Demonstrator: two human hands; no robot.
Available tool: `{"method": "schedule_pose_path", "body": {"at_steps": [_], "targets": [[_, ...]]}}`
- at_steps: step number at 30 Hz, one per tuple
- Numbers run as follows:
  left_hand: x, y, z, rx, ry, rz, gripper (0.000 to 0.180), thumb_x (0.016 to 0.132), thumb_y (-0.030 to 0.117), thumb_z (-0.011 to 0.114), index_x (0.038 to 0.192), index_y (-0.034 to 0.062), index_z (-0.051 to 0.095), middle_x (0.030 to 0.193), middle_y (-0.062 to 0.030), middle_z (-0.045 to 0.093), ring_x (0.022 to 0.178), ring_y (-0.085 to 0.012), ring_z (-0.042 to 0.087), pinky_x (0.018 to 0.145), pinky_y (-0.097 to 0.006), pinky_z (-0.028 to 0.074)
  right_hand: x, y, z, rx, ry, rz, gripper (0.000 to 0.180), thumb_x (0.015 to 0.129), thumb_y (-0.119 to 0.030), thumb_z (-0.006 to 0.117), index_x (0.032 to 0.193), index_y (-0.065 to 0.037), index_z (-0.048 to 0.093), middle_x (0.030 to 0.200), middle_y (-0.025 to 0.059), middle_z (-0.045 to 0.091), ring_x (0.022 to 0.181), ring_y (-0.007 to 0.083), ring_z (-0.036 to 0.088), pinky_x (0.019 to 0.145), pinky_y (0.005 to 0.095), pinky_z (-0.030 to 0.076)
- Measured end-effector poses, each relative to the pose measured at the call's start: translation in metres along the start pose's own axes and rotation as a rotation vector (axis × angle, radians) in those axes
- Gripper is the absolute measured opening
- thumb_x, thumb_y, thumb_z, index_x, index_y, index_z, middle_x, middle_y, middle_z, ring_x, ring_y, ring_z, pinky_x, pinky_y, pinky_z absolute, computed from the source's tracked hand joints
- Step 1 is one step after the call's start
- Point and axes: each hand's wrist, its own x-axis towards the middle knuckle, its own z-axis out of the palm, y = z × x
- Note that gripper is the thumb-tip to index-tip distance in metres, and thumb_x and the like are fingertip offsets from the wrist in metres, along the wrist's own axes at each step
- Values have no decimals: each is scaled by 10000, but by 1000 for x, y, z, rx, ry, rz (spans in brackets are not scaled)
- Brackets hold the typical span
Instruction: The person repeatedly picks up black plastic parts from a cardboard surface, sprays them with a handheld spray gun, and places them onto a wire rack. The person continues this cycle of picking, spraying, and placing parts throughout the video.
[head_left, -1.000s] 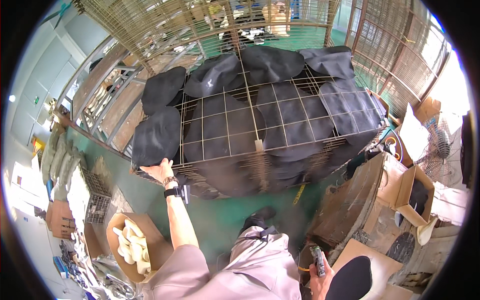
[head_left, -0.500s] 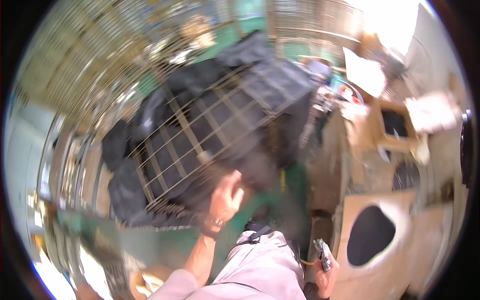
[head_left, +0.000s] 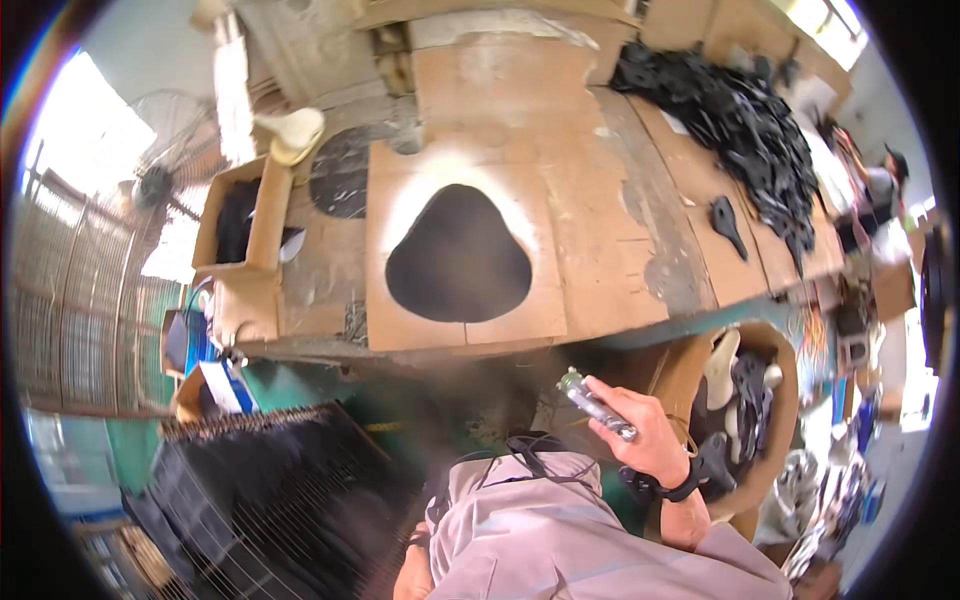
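Spray tool (head_left: 597, 403): a slim metal cylinder with a greenish tip, low in my view and just below the workbench edge, tilted with its nozzle end up and to the left, I judge so it stays clear of my trousers.
Right hand (head_left: 645, 440): my fingers are wrapped closed around the tool's body; a dark watch sits on the wrist.
Left hand: I cannot find it in view, so I cannot tell how its fingers stand.
Cardboard sheet (head_left: 540, 300): lies flat on the workbench (head_left: 640, 230); a black rounded patch (head_left: 458, 255) ringed with pale haze marks its middle, which reads to me as overspray, the sheet serving as a backing.
Black cut pieces (head_left: 745, 120): heaped at the bench's far right.
Wire rack (head_left: 270, 490): draped in black material, lower left.
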Motion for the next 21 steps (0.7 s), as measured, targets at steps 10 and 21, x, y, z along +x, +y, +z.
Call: {"method": "schedule_pose_path", "body": {"at_steps": [10,21], "targets": [[138,-58,-71,-1261,-247,-1024,362,920,83,593,1282,74,590,917,-65,675,772,-197,668,644,-372,564,-13,-60,14,12,192,68,588,764,61,728,1331,-23,598,1001,203,696,835,357,690,756,365,542],[179,-55,-89,-1238,-365,-1044,409,913,79,607,1316,52,543,916,-75,673,710,-200,662,596,-352,560,7,-68,31,45,293,42,539,791,53,713,1315,0,601,984,196,693,817,336,682,744,354,538]]}}
